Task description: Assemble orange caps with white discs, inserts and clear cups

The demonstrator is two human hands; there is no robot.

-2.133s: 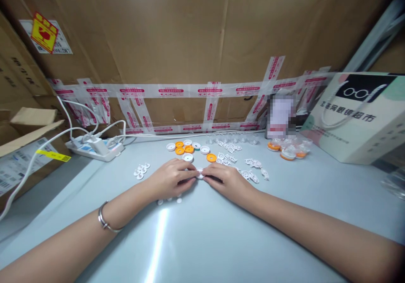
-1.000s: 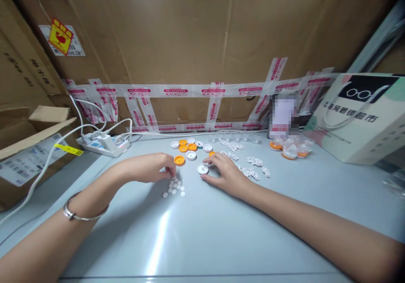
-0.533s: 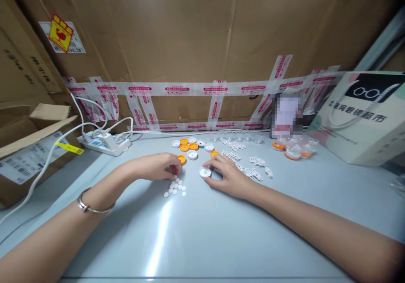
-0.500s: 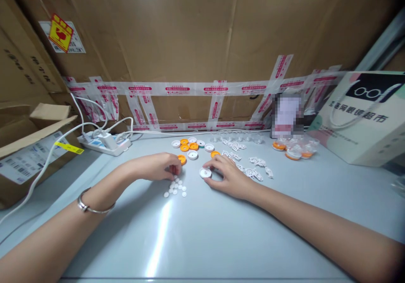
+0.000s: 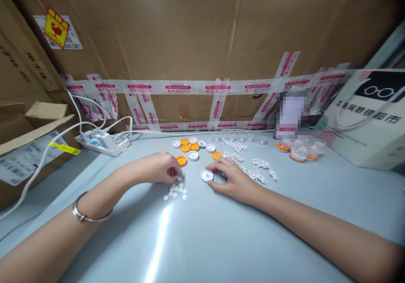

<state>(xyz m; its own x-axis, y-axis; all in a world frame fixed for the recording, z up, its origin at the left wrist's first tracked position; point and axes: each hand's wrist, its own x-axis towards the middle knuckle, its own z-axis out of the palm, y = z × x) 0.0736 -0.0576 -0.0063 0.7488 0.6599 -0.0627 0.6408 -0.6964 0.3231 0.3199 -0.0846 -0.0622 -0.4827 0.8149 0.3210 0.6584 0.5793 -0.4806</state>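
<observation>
My right hand (image 5: pixel 232 177) rests on the table, thumb and fingers closed around the rim of a round white lid-like piece (image 5: pixel 207 175) lying flat, with a small raised centre. Over the table to its left, my left hand (image 5: pixel 164 168) is pinched, fingertips on a small white disc (image 5: pixel 179 178). Just below those fingers lies a loose cluster of several small white discs (image 5: pixel 175 194). Beyond the hands stand several orange round pieces (image 5: pixel 181 161) and white round pieces (image 5: pixel 193 155). White lacy plastic parts (image 5: pixel 257 176) lie beside my right hand, which partly hides some.
Clear plastic domes (image 5: pixel 249 137) line the back. Orange-and-white based clear domes (image 5: pixel 298 154) sit at right, before a paper bag (image 5: pixel 363 139). A power strip (image 5: pixel 110 148) with white cables and an open carton (image 5: pixel 34 160) stand at left. Taped cardboard (image 5: pixel 177 34) walls the back.
The view has shifted slightly. My left hand has drawn back a little from the disc cluster, a disc at its fingertips. My right hand still holds the white round piece.
</observation>
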